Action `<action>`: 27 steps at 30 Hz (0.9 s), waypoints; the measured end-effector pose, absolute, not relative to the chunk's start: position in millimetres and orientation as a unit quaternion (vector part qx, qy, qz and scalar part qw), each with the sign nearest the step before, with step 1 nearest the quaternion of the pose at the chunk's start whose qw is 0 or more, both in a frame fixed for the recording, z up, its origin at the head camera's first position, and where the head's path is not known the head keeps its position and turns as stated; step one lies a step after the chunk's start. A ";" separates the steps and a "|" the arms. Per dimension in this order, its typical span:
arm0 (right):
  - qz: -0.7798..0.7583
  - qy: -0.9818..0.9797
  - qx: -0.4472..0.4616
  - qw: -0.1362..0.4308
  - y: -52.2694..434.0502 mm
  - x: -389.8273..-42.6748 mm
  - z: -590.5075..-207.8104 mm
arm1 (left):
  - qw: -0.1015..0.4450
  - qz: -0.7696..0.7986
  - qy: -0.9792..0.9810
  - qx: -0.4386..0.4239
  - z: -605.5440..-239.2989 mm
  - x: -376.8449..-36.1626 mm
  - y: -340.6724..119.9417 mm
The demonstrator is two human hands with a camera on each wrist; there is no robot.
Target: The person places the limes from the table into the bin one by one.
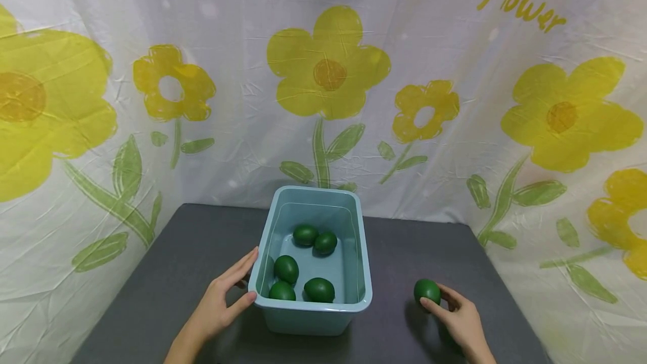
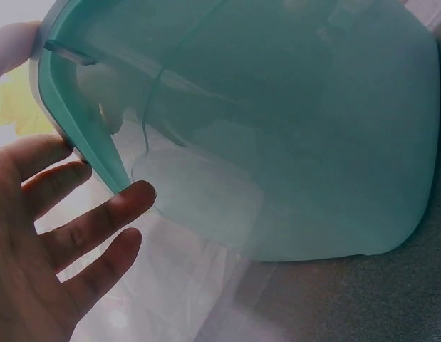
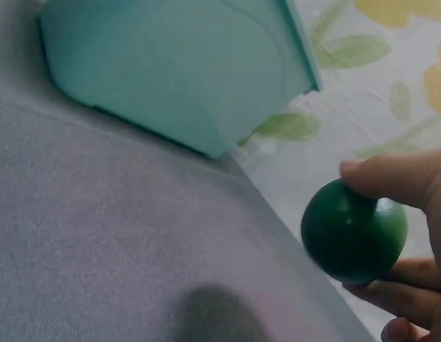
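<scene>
1. On the grey desk [image 1: 177,263] in front of me stands a light blue bin [image 1: 361,274], its long side going away from me.
2. Inside the bin lie five green eggs [image 1: 286,268]: two at the far part, touching each other, and three nearer to me.
3. My left hand [image 1: 222,296] is at the near left corner of the bin. Its fingers [image 2: 99,221] are straight and spread; the thumb touches the rim at the front and the other fingers lie along the left wall. It holds nothing.
4. My right hand [image 1: 457,316] is on the desk to the right of the bin, well apart from it.
5. The fingers of this hand are curled around one more green egg [image 3: 354,231]. In the right wrist view the thumb lies over the top of it and the other fingers are under it.
6. This egg is low over the desk; I cannot tell if it touches it.
7. Behind the desk hangs a white cloth [image 1: 455,44] with yellow flowers.
</scene>
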State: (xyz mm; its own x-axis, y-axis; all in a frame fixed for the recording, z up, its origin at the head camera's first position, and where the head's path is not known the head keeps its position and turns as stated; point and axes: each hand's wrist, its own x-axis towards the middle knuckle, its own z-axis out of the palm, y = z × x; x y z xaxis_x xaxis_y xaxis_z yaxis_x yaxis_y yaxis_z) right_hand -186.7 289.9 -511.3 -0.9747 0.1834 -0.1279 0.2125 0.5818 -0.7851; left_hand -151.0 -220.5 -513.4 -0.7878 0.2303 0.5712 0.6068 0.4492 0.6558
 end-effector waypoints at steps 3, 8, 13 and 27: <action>-0.478 0.869 0.127 0.022 289.7 -189.0 -508.6 | 0.204 -0.463 -0.825 -0.251 -512.8 -150.7 -220.3; -0.511 0.848 0.140 0.029 288.6 -194.2 -501.7 | 0.207 -0.460 -0.825 -0.253 -511.3 -149.7 -218.8; -0.568 0.812 0.134 0.032 284.4 -199.2 -491.4 | 0.211 -0.456 -0.825 -0.258 -509.5 -149.3 -218.7; -0.638 0.763 0.104 0.007 271.2 -205.1 -473.0 | 0.209 -0.465 -0.822 -0.253 -511.1 -150.1 -218.5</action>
